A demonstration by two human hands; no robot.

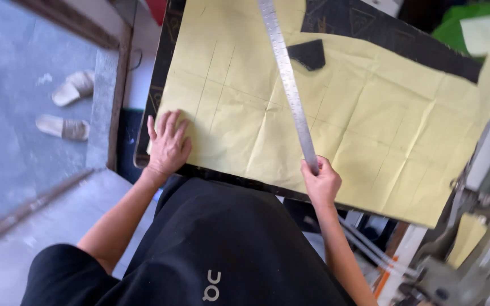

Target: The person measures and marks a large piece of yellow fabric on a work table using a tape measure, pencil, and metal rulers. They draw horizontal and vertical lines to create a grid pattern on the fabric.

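Observation:
A large yellow sheet (358, 113) with folds and drawn lines covers a black board (160, 68) on the table. My left hand (168, 144) lies flat, fingers spread, on the sheet's near left corner. My right hand (320, 181) grips the near end of a long steel ruler (287, 79), which runs across the sheet away from me. A small black patch (308, 55) lies on the sheet just right of the ruler.
A pair of beige sandals (66, 107) lies on the grey floor at the left. A sewing machine (466, 266) stands at the lower right. Green cloth (472, 11) sits at the top right corner.

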